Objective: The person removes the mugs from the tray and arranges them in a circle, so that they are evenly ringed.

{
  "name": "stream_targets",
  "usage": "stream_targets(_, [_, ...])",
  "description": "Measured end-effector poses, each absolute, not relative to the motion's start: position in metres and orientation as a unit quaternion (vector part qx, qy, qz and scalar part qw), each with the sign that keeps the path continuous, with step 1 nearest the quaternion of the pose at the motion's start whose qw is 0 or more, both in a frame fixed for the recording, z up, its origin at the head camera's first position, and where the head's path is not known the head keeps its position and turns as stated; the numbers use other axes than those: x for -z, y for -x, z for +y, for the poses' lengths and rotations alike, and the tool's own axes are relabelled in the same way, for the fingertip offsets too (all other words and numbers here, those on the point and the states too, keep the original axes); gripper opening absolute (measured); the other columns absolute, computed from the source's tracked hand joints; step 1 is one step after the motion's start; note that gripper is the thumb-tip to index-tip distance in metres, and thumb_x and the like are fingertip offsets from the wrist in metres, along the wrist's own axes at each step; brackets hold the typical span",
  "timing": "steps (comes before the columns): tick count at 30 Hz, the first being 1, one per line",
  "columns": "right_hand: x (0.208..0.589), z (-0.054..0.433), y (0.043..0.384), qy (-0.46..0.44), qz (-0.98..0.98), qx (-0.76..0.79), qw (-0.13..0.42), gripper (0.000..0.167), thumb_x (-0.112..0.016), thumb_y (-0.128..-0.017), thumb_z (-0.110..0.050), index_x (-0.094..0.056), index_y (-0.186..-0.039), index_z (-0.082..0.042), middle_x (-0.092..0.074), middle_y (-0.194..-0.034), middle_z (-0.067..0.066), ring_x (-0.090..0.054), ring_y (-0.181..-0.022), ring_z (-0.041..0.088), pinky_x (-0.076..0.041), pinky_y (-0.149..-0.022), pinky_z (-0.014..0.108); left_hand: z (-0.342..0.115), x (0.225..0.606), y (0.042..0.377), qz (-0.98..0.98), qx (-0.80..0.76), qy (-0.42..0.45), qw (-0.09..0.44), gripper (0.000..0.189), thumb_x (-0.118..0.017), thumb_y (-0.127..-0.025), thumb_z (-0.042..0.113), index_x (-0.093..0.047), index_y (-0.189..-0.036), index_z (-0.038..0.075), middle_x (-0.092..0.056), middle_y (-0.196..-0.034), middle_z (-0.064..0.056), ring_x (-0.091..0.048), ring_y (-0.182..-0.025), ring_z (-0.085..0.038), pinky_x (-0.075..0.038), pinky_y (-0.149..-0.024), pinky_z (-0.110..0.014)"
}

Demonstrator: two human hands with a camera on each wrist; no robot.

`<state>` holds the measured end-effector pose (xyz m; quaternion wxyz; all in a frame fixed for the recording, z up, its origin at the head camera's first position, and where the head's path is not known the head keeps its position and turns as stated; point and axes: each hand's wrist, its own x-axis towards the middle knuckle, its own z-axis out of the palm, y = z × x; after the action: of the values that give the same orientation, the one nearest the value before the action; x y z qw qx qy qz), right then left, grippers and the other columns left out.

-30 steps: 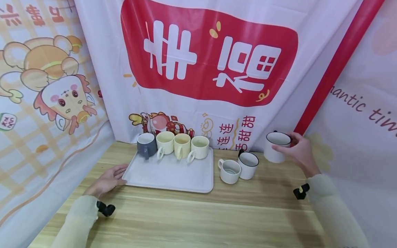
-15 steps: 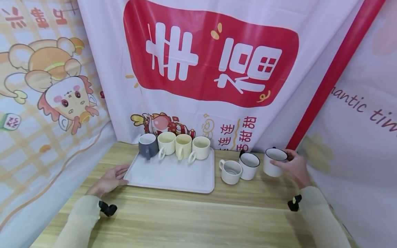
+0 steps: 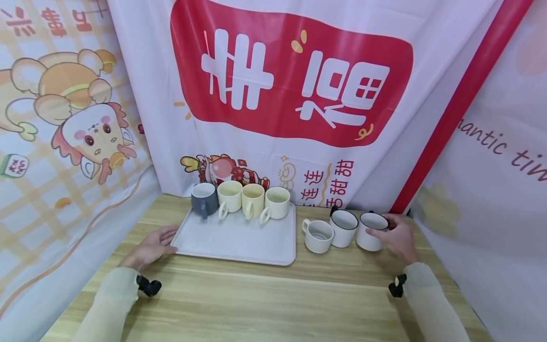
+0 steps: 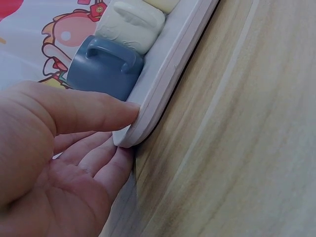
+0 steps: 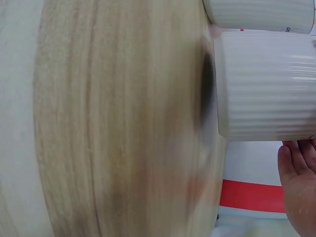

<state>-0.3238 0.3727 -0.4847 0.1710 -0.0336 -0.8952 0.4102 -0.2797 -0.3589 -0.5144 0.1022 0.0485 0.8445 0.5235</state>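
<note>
A ribbed, glossy white mug (image 3: 367, 240) with a dark rim, at right, is gripped by the right hand (image 3: 400, 238); whether its base touches the wood-grained table (image 3: 273, 304) is hard to tell. At left, the left hand (image 3: 150, 247) pinches a flat, round-cornered tray (image 3: 235, 242).

On the red, wavy-edged panel (image 3: 282, 71) of the white hanging fabric (image 3: 256, 145), upper centre of the head frame, stood 幸福 turned sideways; below, small red characters ended in 连连 and 甜甜. The pale fabric wall (image 3: 491, 213) at far right bore "mantic tim", cut off; 事 stood upside down on the orange-checked fabric wall (image 3: 30, 199), upper left. A mark on the white ribbed ceramic mug (image 5: 266, 86), right wrist frame, was too small to read
</note>
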Motion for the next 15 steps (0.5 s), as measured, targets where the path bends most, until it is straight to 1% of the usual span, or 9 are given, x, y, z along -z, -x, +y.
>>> stream_targets(4, [0.4863, 0.3708, 0.3249, 0.043, -0.897, -0.411, 0.156, 0.073, -0.093, -0.08, -0.041, -0.063, -0.134, -0.001, -0.07, -0.122, 0.02, -0.059, -0.098, 0.015, -0.046, -0.072, 0.006, -0.3593, 0.5135, 0.28, 0.846, -0.521, -0.05, 0.103, 0.082, -0.066, -0.097, -0.005, -0.016, -0.161, -0.015, -0.018, -0.168, -0.039, -0.023, -0.156, -0.056, -0.032, -0.126, -0.055])
stream_targets(7, [0.4851, 0.3693, 0.3257, 0.055, -0.901, -0.406, 0.141, 0.077, -0.092, -0.08, -0.044, -0.06, -0.137, -0.002, -0.068, -0.127, 0.021, -0.061, -0.106, 0.023, -0.047, -0.078, 0.01, -0.3588, 0.513, 0.2805, 0.845, -0.523, -0.052, 0.102, 0.082, -0.066, -0.097, -0.005, -0.016, -0.161, -0.016, -0.018, -0.168, -0.039, -0.023, -0.156, -0.056, -0.032, -0.126, -0.055])
stream_targets(9, [0.4838, 0.3688, 0.3259, 0.058, -0.904, -0.404, 0.129, 0.08, -0.092, -0.081, -0.045, -0.058, -0.139, -0.002, -0.066, -0.131, 0.022, -0.062, -0.113, 0.029, -0.05, -0.086, 0.018, -0.3582, 0.5128, 0.2808, 0.845, -0.522, -0.049, 0.101, 0.082, -0.066, -0.097, -0.005, -0.016, -0.162, -0.015, -0.018, -0.169, -0.038, -0.023, -0.156, -0.056, -0.031, -0.126, -0.054])
stream_targets(12, [0.4844, 0.3693, 0.3275, 0.058, -0.906, -0.404, 0.111, 0.084, -0.09, -0.082, -0.046, -0.055, -0.143, -0.002, -0.063, -0.138, 0.025, -0.06, -0.121, 0.038, -0.055, -0.099, 0.036, -0.3573, 0.5124, 0.2802, 0.846, -0.521, -0.044, 0.103, 0.083, -0.066, -0.097, -0.004, -0.016, -0.162, -0.014, -0.018, -0.169, -0.038, -0.023, -0.157, -0.055, -0.031, -0.127, -0.055])
stream_targets(13, [0.485, 0.3697, 0.3281, 0.055, -0.906, -0.407, 0.105, 0.084, -0.09, -0.082, -0.046, -0.054, -0.144, -0.002, -0.062, -0.139, 0.026, -0.06, -0.123, 0.039, -0.055, -0.103, 0.042, -0.3575, 0.513, 0.2802, 0.846, -0.521, -0.042, 0.104, 0.083, -0.066, -0.097, -0.004, -0.016, -0.162, -0.014, -0.018, -0.169, -0.037, -0.023, -0.157, -0.055, -0.031, -0.127, -0.054])
stream_targets(15, [0.4863, 0.3706, 0.3292, 0.05, -0.906, -0.409, 0.096, 0.084, -0.09, -0.082, -0.047, -0.054, -0.145, -0.002, -0.062, -0.141, 0.026, -0.059, -0.125, 0.04, -0.054, -0.107, 0.048, -0.3581, 0.5137, 0.2795, 0.845, -0.522, -0.043, 0.106, 0.084, -0.067, -0.097, -0.004, -0.015, -0.162, -0.014, -0.017, -0.169, -0.037, -0.022, -0.157, -0.055, -0.031, -0.127, -0.055])
